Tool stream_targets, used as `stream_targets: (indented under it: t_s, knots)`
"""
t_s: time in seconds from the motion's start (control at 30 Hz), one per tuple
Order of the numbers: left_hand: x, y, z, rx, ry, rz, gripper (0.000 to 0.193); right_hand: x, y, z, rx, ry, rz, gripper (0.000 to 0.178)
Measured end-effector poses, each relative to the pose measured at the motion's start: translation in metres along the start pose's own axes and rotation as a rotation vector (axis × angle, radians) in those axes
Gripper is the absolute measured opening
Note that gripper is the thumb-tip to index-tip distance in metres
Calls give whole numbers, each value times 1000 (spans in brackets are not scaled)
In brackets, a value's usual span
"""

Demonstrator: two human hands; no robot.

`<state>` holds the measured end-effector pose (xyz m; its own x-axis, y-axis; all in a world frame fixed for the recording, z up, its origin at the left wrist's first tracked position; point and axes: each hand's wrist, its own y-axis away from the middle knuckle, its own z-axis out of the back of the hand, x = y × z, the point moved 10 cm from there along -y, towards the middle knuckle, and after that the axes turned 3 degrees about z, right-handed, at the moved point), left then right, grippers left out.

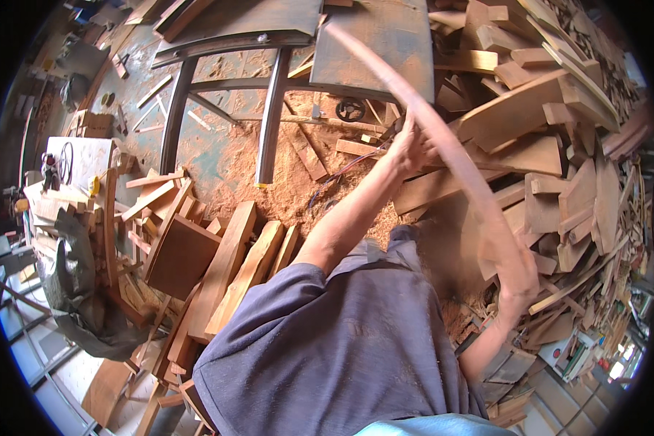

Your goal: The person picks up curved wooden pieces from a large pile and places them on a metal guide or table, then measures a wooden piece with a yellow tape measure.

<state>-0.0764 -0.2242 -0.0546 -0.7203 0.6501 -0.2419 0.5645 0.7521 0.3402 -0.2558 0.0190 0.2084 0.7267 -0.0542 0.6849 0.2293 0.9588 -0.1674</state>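
A long, thin, curved wooden strip [450,149] runs from the far middle down to my right side. My left hand [414,144] is closed around it near its middle. At its near end, my right hand [517,276] grips it, with the fingers partly hidden. The strip's far tip reaches over a grey metal machine table [374,54] dusted with sawdust; whether it touches the top I cannot tell. A black handwheel [349,110] sits below that table, just beyond my left forearm.
Stacked wood offcuts [516,131] pile high on the right. Thick wooden beams [221,276] lean at the left, near a dark plastic sheet [76,283]. Metal legs [271,120] hold up a second table surface [240,22]. Sawdust [232,160] covers the floor, with loose sticks on it.
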Motion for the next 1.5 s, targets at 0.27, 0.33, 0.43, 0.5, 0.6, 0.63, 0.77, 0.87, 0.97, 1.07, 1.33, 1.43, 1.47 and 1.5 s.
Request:
stream_targets:
  t_s: [0.27, 0.33, 0.43, 0.5, 0.6, 0.63, 0.77, 0.87, 0.97, 1.07, 1.33, 1.43, 1.47, 1.5]
  knots:
    - [-5, 79, 41, 66, 397, -23, 80, 21, 7, -36, 38, 577, 518, 29]
    - [-4, 78, 34, 26, 181, -53, 75, 15, 14, -43, 53, 613, 488, 31]
    - [-1, 74, 24, -14, 13, -27, 71, 9, 24, -46, 14, 686, 428, 31]
    - [-2, 62, 17, 20, -62, -3, 72, 9, 26, -45, -52, 680, 409, 32]
    - [2, 56, 29, 22, -60, -49, 66, -17, 33, -29, -231, 582, 186, 43]
    - [6, 57, 34, -31, -39, -17, 61, -32, 37, -26, -295, 505, 110, 51]
    - [14, 51, 43, -103, 91, -13, 56, -119, 59, -37, -476, -220, -376, 55]
    - [20, 42, 47, -60, 199, 15, 54, -164, 75, -86, -548, -1133, -706, 46]
    - [25, 38, 52, -33, 153, -2, 51, -161, 77, -98, -531, -1399, -760, 53]
    - [28, 33, 58, -46, 139, 5, 51, -153, 69, -92, -434, -1376, -676, 60]
    - [31, 34, 63, -42, 145, 6, 55, -171, 89, -96, -364, -1224, -726, 64]
    - [31, 33, 68, -43, 155, 16, 58, -172, 88, -96, -403, -1209, -709, 59]
    - [31, 33, 68, -41, 149, 21, 58, -172, 88, -98, -396, -1221, -722, 59]
    - [32, 33, 68, -39, 144, 25, 58, -172, 89, -99, -389, -1232, -734, 59]
